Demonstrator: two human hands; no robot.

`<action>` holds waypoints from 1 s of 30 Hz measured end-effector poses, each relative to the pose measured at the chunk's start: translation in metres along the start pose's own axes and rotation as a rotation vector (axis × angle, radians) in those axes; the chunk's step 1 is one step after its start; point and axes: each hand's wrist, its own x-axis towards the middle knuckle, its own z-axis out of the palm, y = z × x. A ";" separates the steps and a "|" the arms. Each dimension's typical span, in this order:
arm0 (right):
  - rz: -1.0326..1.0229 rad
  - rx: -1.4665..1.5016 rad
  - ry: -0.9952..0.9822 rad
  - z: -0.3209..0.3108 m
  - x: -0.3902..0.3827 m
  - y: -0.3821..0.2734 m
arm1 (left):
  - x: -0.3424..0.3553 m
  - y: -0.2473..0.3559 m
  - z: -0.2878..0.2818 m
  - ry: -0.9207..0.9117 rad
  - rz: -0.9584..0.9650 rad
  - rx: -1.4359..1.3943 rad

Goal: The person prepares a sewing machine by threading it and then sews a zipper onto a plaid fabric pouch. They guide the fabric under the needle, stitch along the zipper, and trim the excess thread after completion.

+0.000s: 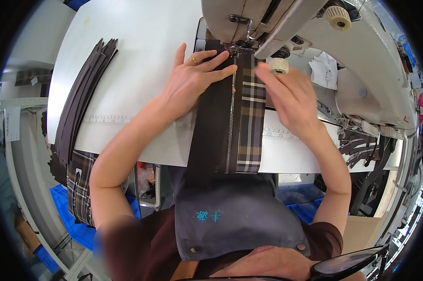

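A dark fabric strip lies under the sewing machine's presser foot, with a metal zipper running lengthwise down it. Along the zipper's right side is brown plaid fabric. My left hand, a ring on one finger, rests flat with spread fingers on the dark strip, its fingertips close to the foot and the zipper. At the plaid's right edge, my right hand has its fingers drawn together. Its fingertips are blurred, and what they pinch, if anything, is hidden.
The sewing machine head overhangs the white table, which has a printed ruler. A stack of dark strips lies left, with plaid pieces hanging over the edge below. Tools and strips sit right; blue bins stand underneath.
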 end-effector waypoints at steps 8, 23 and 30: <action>0.055 -0.218 -0.142 0.041 0.004 0.011 | -0.001 0.000 0.002 0.011 -0.010 0.016; 0.241 -0.200 -0.086 0.038 0.006 0.034 | -0.002 -0.002 0.000 -0.054 0.005 -0.004; 0.097 -0.052 -0.096 0.041 0.002 0.013 | 0.000 0.001 0.001 0.017 -0.020 -0.014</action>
